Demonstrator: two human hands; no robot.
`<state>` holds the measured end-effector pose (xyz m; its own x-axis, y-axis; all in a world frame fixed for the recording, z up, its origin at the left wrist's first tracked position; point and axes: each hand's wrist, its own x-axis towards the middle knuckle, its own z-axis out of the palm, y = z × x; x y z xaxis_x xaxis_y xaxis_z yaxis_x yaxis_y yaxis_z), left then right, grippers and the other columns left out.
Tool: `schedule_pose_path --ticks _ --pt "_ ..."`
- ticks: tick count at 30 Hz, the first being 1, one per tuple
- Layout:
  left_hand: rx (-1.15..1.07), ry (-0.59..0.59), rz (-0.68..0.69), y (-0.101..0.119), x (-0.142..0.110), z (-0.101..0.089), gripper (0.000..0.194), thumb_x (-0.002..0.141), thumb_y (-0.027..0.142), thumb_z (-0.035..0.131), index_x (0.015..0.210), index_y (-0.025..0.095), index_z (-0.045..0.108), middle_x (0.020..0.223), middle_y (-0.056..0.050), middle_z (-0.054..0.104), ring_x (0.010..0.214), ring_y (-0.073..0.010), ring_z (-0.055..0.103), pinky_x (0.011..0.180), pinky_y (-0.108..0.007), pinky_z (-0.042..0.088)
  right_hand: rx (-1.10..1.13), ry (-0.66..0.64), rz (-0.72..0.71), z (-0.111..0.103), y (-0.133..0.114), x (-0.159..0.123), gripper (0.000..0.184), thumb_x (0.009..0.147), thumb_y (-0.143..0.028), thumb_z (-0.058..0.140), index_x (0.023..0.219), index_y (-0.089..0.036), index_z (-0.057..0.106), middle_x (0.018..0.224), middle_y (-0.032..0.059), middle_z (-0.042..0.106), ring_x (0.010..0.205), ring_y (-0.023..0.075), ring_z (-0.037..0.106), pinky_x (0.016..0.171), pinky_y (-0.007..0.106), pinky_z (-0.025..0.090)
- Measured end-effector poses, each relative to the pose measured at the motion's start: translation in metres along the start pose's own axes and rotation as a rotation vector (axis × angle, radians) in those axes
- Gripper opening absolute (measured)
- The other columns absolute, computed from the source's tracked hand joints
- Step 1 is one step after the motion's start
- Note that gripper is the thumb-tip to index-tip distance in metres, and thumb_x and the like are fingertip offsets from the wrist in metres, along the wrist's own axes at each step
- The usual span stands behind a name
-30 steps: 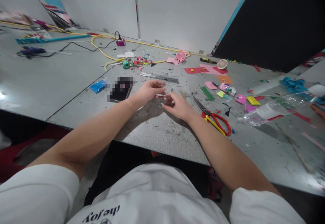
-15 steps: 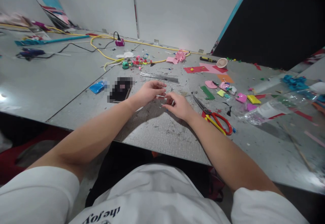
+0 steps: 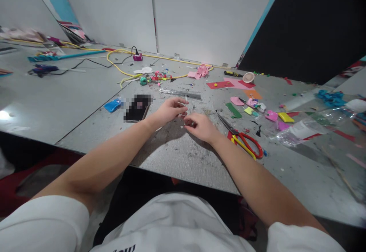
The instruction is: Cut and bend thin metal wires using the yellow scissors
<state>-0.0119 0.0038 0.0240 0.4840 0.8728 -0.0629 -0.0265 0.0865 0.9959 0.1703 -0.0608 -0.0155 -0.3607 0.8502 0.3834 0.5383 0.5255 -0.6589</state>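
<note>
A grey table (image 3: 188, 164) is backed by pale wall panels (image 3: 214, 15), with a black panel (image 3: 286, 34) set at the far right. Along the far edge, a yellow cord (image 3: 168, 56) is stretched and looped.

At the middle of the table, a thin pale wire (image 3: 186, 98) is pinched between the thumb and fingers of the left hand (image 3: 174, 108). Its lower end seems to be gripped by the curled thumb and forefinger of the right hand (image 3: 200, 126), though it is too fine for its whole shape to be made out. The two hands are held close together, above the table.

Just beyond them, a bundle of thin silvery strips (image 3: 180, 93) is laid flat. To the left, a dark phone (image 3: 136, 111), partly blurred out, is placed near a blue packet (image 3: 112, 105). To the right, scissors (image 3: 234, 132) are seen near a green strip (image 3: 233, 110), and farther right a clear bottle (image 3: 303, 130) is laid on its side.
</note>
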Motion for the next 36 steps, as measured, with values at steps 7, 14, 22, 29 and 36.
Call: schedule_pose_path --ticks 7,14,22,29,36 --pt "0.004 -0.018 0.006 0.003 -0.003 0.000 0.018 0.088 0.014 0.070 0.106 0.017 0.067 0.077 0.001 0.065 0.065 -0.0106 0.066 0.071 -0.029 0.059 0.049 0.045 -0.001 0.004 0.000 0.001 0.005 0.088 -0.020 0.067 0.092 -0.020 0.071 0.094 0.0044 0.072 0.081 0.0166 0.064 0.069 0.028 0.048" --pt "0.015 -0.007 0.046 0.003 -0.004 0.000 0.014 0.089 0.021 0.073 0.102 0.015 0.070 0.081 -0.001 0.067 0.072 -0.0112 0.067 0.071 -0.027 0.058 -0.001 0.034 -0.032 0.005 0.005 0.002 0.009 0.085 -0.012 0.064 0.086 -0.019 0.068 0.086 0.0018 0.065 0.075 0.0150 0.059 0.070 0.027 0.047" --pt "0.048 -0.034 0.022 0.001 -0.001 -0.001 0.019 0.087 0.021 0.077 0.103 0.015 0.069 0.079 0.000 0.068 0.066 -0.0091 0.065 0.069 -0.025 0.057 -0.009 0.011 -0.053 0.007 0.009 0.001 0.014 0.083 -0.008 0.068 0.090 -0.019 0.067 0.090 0.0023 0.065 0.077 0.0151 0.060 0.072 0.028 0.047" --pt "0.094 -0.022 0.048 0.003 -0.004 0.000 0.018 0.088 0.017 0.074 0.106 0.015 0.069 0.077 0.001 0.068 0.065 -0.0086 0.065 0.069 -0.024 0.057 -0.053 -0.003 -0.084 0.006 0.009 0.001 0.014 0.084 -0.006 0.068 0.090 -0.019 0.066 0.090 0.0023 0.065 0.078 0.0155 0.059 0.074 0.028 0.046" --pt "0.140 -0.048 0.087 -0.001 0.000 -0.003 0.022 0.087 0.016 0.074 0.109 0.014 0.068 0.078 0.000 0.068 0.068 -0.0098 0.066 0.068 -0.024 0.057 -0.169 -0.042 -0.111 0.004 0.004 0.000 0.009 0.087 -0.011 0.066 0.089 -0.019 0.065 0.093 0.0041 0.064 0.086 0.0188 0.059 0.080 0.031 0.045"
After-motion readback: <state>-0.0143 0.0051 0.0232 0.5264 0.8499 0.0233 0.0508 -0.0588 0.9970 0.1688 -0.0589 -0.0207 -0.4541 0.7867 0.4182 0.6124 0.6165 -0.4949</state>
